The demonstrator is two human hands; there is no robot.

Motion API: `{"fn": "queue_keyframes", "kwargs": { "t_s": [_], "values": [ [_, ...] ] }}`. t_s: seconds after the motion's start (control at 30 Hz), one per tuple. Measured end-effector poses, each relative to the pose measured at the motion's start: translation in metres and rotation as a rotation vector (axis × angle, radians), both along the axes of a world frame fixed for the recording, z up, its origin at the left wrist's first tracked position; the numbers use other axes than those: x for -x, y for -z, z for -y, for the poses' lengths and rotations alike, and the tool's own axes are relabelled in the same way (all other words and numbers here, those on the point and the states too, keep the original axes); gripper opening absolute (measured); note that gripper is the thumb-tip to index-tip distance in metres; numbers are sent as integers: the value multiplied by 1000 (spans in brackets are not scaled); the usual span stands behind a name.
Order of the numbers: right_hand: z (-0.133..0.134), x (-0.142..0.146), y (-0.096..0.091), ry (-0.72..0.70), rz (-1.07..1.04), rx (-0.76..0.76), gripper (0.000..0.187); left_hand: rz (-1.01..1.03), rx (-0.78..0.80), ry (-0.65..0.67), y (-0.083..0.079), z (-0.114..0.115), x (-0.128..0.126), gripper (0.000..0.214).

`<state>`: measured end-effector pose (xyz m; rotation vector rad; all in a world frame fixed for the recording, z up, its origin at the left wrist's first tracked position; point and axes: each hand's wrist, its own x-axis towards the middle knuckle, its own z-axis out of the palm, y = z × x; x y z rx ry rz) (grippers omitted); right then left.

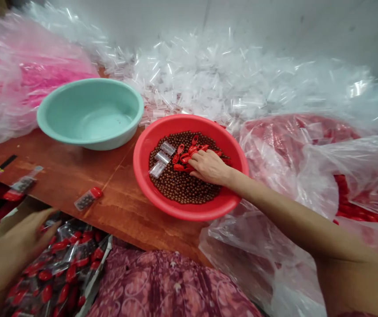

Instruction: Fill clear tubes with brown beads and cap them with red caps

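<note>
My right hand reaches into a red basin, its fingers drawn together at a small pile of red plastic caps. Small brown balls cover the basin's bottom. Three clear plastic tubes lie on them, left of the caps. My left hand is slightly blurred, with fingers stretched apart and nothing seen in them. It hovers over a box of filled, red-capped containers. One such filled container lies on the wooden table between my hands.
A mint-green basin stands left of the red one. Another filled container lies at the table's left edge. Clear tubes in plastic are heaped along the wall. Bags with pink pieces and red pieces flank the basins.
</note>
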<state>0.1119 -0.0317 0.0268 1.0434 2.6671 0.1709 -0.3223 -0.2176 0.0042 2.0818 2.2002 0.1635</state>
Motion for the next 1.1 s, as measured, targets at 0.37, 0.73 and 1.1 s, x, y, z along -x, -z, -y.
{"fn": "queue_keyframes", "kwargs": {
  "t_s": [0.37, 0.73, 1.1],
  "values": [
    [-1, 0, -7, 255, -168, 90, 28, -242, 86, 1175, -74, -209, -196, 26],
    [10, -35, -1, 676, -1346, 581, 28, -266, 513, 1002, -38, -214, -243, 13],
    [6, -33, -9, 677, -1544, 625, 20, 211, 679, 577, 1, -202, -323, 19]
  ]
}}
